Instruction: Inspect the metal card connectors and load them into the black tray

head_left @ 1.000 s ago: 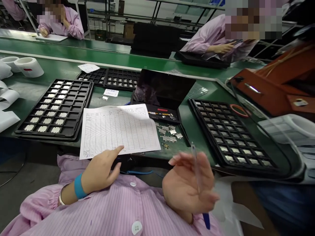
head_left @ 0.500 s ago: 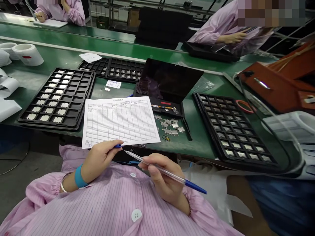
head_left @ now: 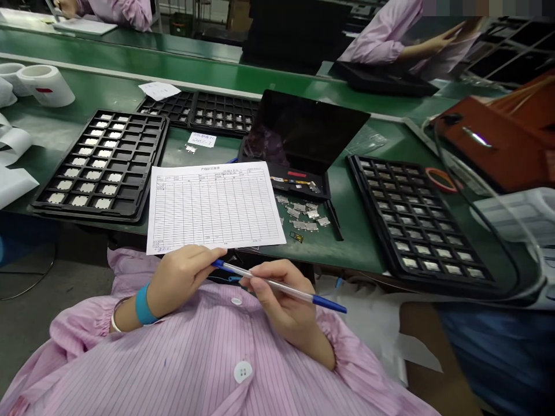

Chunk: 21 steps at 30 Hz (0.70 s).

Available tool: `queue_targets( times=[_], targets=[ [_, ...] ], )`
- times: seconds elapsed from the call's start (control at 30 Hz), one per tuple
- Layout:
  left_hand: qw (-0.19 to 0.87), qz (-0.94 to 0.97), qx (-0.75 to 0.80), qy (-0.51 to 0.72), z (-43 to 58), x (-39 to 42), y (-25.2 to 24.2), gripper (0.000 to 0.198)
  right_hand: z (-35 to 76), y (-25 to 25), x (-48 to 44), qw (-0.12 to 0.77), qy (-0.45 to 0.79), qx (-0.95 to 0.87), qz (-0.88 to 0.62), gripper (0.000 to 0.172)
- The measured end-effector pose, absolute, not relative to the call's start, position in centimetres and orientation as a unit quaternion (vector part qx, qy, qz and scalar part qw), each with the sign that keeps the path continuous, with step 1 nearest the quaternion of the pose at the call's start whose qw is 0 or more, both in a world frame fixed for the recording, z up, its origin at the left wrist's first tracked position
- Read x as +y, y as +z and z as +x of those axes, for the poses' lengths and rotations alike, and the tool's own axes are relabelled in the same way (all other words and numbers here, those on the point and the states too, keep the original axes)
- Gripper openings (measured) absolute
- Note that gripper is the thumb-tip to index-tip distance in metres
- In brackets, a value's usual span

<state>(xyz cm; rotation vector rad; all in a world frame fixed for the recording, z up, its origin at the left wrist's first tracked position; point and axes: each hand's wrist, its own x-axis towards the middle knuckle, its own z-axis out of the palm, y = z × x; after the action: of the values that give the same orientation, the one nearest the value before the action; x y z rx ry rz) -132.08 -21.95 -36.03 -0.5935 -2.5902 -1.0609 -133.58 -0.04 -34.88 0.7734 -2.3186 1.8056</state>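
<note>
My right hand holds a clear ballpoint pen by its barrel, the blue end pointing right. A blue pen cap sits over the pen's left tip, pinched between the thumb and fingers of my left hand. Just beyond my hands lies a printed form, a grid with a few handwritten marks near its left and bottom edges. Small metal parts are scattered to the right of the paper. Behind them stands a black open case with a raised dark lid.
At left is a black tray partly filled with silvery pieces; another filled tray lies at right. Paper rolls stand at far left. An orange box and cable are at right. Two people in pink sleeves sit across the bench.
My hands have come together, and the cap that was apart in my left hand is now on the pen's tip. The view has shifted slightly.
</note>
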Motion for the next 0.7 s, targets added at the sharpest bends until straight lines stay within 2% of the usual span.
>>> queue_targets(
  times=[0.1,0.27,0.37,0.43,0.5,0.57,0.6,0.67,0.7],
  targets=[
    [0.083,-0.257,-0.895,-0.355,-132.0,-22.0,-35.9,0.035,-133.9,-35.0,-0.1,0.014,0.596,-0.758,0.263,0.010],
    [-0.043,-0.304,-0.861,-0.405,-132.0,-22.1,-36.1,0.054,-134.6,-35.1,0.1,-0.062,0.623,-0.719,0.302,0.015],
    [-0.094,-0.315,-0.839,-0.434,-132.1,-22.0,-36.2,0.055,-134.7,-35.3,0.0,-0.066,0.609,-0.719,0.328,0.016],
    [-0.101,-0.300,-0.838,-0.444,-131.9,-22.1,-36.2,0.048,-134.5,-35.5,0.1,-0.067,0.608,-0.723,0.322,0.015],
    [-0.062,-0.254,-0.852,-0.453,-131.6,-22.8,-36.0,0.043,-134.2,-35.6,1.0,-0.045,0.619,-0.732,0.282,0.013],
    [0.024,-0.166,-0.872,-0.459,-130.9,-24.1,-35.8,0.047,-133.6,-35.6,2.8,0.011,0.624,-0.750,0.219,0.011],
    [0.077,-0.107,-0.880,-0.455,-130.5,-25.0,-35.7,0.042,-133.3,-35.6,4.1,0.040,0.614,-0.766,0.186,0.011],
    [0.161,0.034,-0.890,-0.425,-129.4,-27.0,-35.7,0.029,-132.2,-35.9,7.1,0.072,0.551,-0.819,0.140,0.011],
    [0.176,0.109,-0.893,-0.400,-129.0,-28.1,-35.8,0.031,-131.4,-36.4,8.6,0.066,0.497,-0.856,0.127,0.013]
  ],
)
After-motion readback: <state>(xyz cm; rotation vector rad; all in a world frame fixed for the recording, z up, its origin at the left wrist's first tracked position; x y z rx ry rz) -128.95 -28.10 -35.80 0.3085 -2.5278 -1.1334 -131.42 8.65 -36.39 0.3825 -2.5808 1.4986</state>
